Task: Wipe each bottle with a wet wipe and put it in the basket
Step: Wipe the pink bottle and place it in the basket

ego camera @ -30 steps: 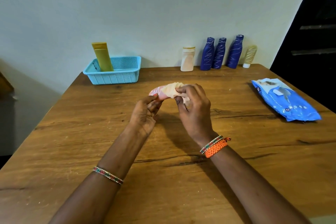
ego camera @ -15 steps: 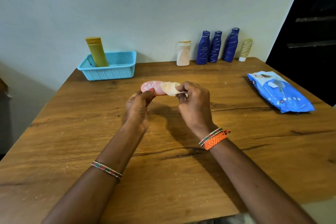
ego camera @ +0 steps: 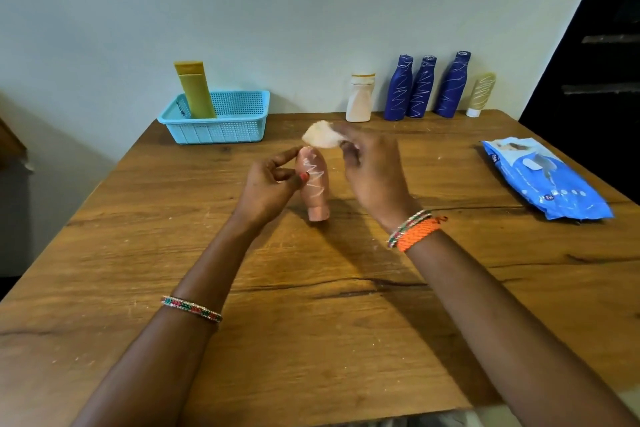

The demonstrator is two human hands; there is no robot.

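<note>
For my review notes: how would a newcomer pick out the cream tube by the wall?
Follow the wall to the bottle row at the table's far edge. The cream tube ends that row on the right, beside three blue bottles; it alone stands cap-down, pale with white squiggles.

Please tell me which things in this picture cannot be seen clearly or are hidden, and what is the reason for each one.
Head view only:
- Right hand and wipe: motion-blurred, so the grip is unclear.
- Pink bottle: its far side is hidden; the left hand covers part of it.
- Yellow tube: its base is hidden by the basket wall.
- Wipes pack: print too small to read.
- Both forearms: cut off by the bottom edge.
</note>
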